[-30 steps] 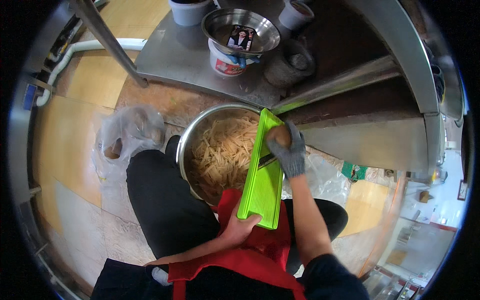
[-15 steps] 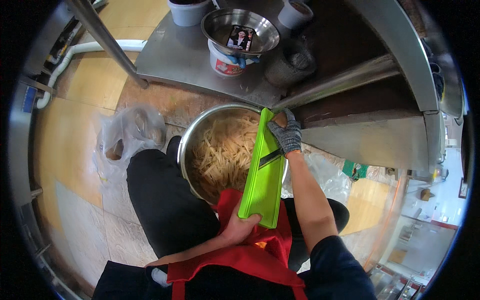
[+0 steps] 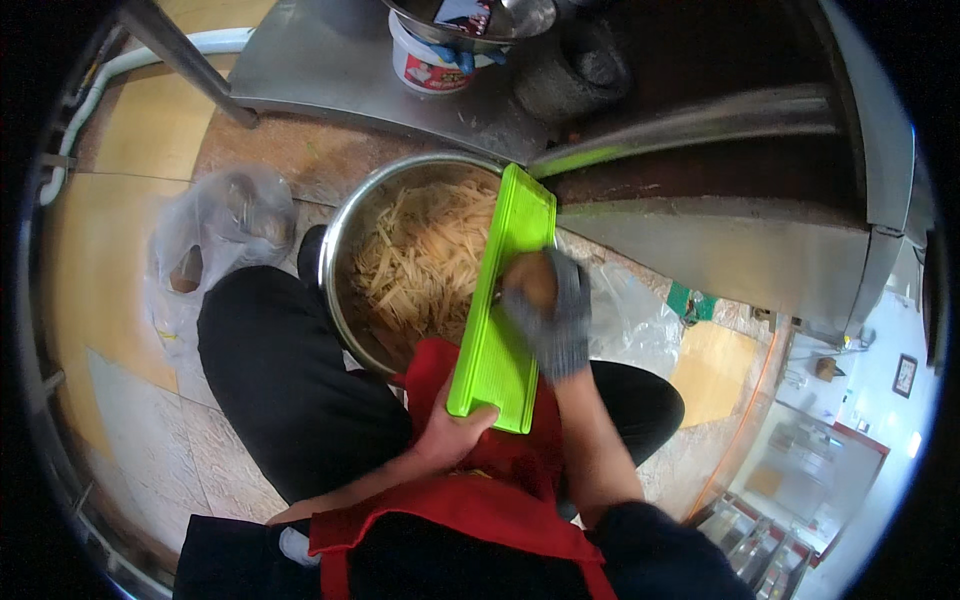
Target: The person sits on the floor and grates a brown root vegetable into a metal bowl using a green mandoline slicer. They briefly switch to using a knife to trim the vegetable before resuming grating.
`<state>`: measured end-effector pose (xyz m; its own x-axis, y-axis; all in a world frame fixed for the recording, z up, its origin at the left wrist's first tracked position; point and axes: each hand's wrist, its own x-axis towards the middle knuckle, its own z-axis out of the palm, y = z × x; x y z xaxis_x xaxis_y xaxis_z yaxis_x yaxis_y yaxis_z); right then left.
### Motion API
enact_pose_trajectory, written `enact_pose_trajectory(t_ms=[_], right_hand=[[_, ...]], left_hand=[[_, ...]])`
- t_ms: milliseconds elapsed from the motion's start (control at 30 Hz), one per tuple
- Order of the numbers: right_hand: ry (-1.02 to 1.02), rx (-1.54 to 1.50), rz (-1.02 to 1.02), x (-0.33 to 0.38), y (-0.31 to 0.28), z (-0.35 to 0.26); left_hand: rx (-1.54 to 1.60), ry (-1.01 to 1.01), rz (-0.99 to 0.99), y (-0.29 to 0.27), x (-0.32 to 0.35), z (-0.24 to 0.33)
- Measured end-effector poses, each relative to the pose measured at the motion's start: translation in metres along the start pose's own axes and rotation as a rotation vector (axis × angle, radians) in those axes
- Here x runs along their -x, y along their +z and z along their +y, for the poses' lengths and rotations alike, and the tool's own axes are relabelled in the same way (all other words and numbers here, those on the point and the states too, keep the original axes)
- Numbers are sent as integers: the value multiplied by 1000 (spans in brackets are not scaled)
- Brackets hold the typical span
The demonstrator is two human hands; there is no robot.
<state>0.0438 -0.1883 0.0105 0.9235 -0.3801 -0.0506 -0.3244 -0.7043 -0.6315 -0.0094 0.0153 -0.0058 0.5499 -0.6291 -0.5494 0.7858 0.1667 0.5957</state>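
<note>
A bright green mandoline slicer (image 3: 503, 370) leans over a large metal pot (image 3: 335, 230), its far end by the rim and its near end at my lap. My left hand (image 3: 452, 435) is closed on that near end, thumb on top. My right hand (image 3: 563, 325), in a grey knit glove, grips a brown-skinned root vegetable (image 3: 530, 280) against the middle of the slicer, hiding the blade. Motion smears the glove somewhat; the vegetable's exact kind is unclear. Pale cut strips (image 3: 425, 260) heap inside the pot, between my knees.
On the floor at left lies a clear plastic bag (image 3: 225, 230) with brown vegetables inside. Another clear plastic sheet (image 3: 630, 315) is at right. Ahead, a low metal shelf (image 3: 310, 75) bears a white bucket (image 3: 425, 65) under a metal bowl (image 3: 520, 18), and a dark stone mortar (image 3: 570, 80).
My right hand has come down the slicer toward me with the vegetable, from the far end to the middle. My left hand keeps its hold. The whole view has shifted a little.
</note>
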Motion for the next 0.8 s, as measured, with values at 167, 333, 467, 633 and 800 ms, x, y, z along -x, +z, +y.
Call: enact_pose_trajectory(t_ms=[167, 333, 467, 633, 800], right_hand=[[35, 243, 254, -109, 18, 94], [172, 52, 116, -75, 7, 66], [-173, 120, 115, 49, -33, -21], [-283, 85, 206, 46, -9, -20], [40, 152, 272, -91, 21, 88]], left_hand=[[84, 56, -57, 7, -11, -6], [83, 93, -32, 9, -10, -6], [-43, 48, -40, 3, -4, -3], [-18, 129, -28, 2, 1, -3], [-56, 97, -66, 10, -7, 0]])
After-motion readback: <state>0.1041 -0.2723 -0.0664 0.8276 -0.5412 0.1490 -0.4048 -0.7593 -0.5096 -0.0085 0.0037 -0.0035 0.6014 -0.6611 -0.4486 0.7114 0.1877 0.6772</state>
